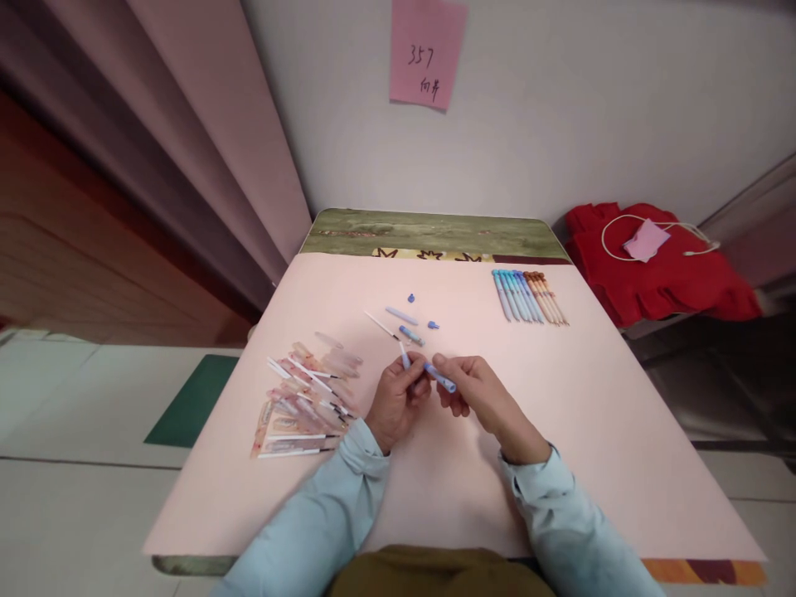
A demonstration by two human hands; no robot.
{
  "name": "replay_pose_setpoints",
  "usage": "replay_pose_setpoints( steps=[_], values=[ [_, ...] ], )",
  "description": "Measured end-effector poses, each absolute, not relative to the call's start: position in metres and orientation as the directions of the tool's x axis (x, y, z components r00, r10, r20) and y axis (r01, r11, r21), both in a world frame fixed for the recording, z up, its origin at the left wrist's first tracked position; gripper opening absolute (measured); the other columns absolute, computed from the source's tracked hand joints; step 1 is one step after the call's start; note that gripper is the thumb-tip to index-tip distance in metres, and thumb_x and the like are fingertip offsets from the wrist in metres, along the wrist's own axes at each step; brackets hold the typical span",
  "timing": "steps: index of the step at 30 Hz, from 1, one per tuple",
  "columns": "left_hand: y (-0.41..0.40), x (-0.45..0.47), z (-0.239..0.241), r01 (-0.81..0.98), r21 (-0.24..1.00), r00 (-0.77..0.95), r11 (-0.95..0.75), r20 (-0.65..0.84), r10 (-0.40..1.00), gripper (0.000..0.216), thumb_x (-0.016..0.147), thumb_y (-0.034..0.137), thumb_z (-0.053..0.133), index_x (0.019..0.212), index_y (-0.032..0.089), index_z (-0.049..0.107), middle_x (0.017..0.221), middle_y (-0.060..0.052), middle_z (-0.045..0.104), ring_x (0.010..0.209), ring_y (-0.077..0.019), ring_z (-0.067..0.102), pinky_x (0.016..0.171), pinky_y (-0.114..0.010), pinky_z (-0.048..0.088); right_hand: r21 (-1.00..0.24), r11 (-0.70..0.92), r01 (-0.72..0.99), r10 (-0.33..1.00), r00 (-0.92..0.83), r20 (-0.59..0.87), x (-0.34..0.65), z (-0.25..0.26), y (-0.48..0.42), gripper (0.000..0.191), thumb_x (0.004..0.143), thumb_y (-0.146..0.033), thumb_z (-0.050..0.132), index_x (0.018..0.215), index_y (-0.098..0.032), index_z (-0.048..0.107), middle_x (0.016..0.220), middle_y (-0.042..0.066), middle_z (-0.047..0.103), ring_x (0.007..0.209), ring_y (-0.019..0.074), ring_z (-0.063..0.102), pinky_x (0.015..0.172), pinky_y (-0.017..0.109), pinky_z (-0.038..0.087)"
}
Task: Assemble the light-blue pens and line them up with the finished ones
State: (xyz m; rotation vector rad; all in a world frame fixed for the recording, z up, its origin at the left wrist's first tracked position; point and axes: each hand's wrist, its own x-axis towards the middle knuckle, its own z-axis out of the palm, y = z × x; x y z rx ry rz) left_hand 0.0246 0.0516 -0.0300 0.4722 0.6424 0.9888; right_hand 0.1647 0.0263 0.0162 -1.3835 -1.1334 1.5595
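Near the middle of the table, my left hand (398,396) is closed on a slim blue pen part (405,358) with a white tip pointing up. My right hand (468,390) pinches a blue patterned pen barrel (440,376) between thumb and fingers, its near end tilted down to the right. The two hands are close together. Just beyond them lie another blue patterned barrel (411,335), a pale blue barrel piece (401,315), a white refill (381,324) and two small dark blue pieces, one (411,298) farther back and one (434,325) to the right.
Left of my hands, clear pink barrels and white refills are heaped in a loose pile (311,406). Whole pens in blue and brown (528,297) lie in a row at the back right. A red cloth (665,274) with a white cable sits beyond the table's right edge.
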Motion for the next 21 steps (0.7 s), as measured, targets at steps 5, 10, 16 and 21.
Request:
replay_pose_setpoints(
  steps=[5, 10, 16, 21],
  values=[
    [0.053, 0.027, -0.033, -0.503, 0.755, 0.320, 0.420, -0.289, 0.902, 0.025, 0.075, 0.033, 0.075, 0.079, 0.015, 0.058, 0.056, 0.004, 0.051, 0.044, -0.0042, 0.037, 0.039, -0.015, 0.023, -0.893, -0.428, -0.137, 0.891, -0.229, -0.392, 0.166, 0.001, 0.035, 0.043, 0.078, -0.054, 0.067, 0.064, -0.014, 0.061, 0.047, -0.005, 0.050, 0.035, 0.0029, 0.031, 0.033, 0.016, 0.016],
    [0.045, 0.026, -0.024, -0.590, 0.679, 0.245, 0.437, -0.365, 0.898, 0.023, 0.079, 0.035, 0.067, 0.084, 0.013, 0.061, 0.075, -0.004, 0.064, 0.055, -0.0084, 0.051, 0.045, -0.018, 0.035, -0.677, -0.542, -0.498, 0.831, -0.195, -0.522, 0.170, -0.011, 0.045, 0.039, 0.070, -0.048, 0.076, 0.065, -0.015, 0.055, 0.046, -0.010, 0.039, 0.035, 0.0004, 0.020, 0.032, 0.014, 0.011],
    [0.009, 0.023, 0.000, -0.585, 0.540, 0.349, 0.605, -0.506, 0.789, 0.018, 0.079, 0.028, 0.064, 0.080, 0.010, 0.062, 0.074, -0.008, 0.065, 0.054, -0.0090, 0.052, 0.045, -0.019, 0.036, -0.401, -0.509, -0.762, 0.792, -0.231, -0.565, 0.169, -0.021, 0.050, 0.028, 0.078, -0.037, 0.074, 0.077, -0.014, 0.057, 0.055, -0.008, 0.049, 0.039, -0.0002, 0.036, 0.035, 0.007, 0.030],
    [-0.006, 0.028, 0.025, -0.459, 0.647, 0.370, 0.609, -0.484, 0.793, 0.026, 0.081, 0.036, 0.067, 0.092, 0.013, 0.061, 0.064, -0.003, 0.061, 0.042, -0.0060, 0.041, 0.038, -0.017, 0.024, -0.353, -0.511, -0.784, 0.796, -0.275, -0.540, 0.164, -0.023, 0.049, 0.023, 0.082, -0.032, 0.072, 0.081, -0.014, 0.058, 0.061, -0.005, 0.054, 0.044, 0.0011, 0.044, 0.039, 0.008, 0.037]
  ],
)
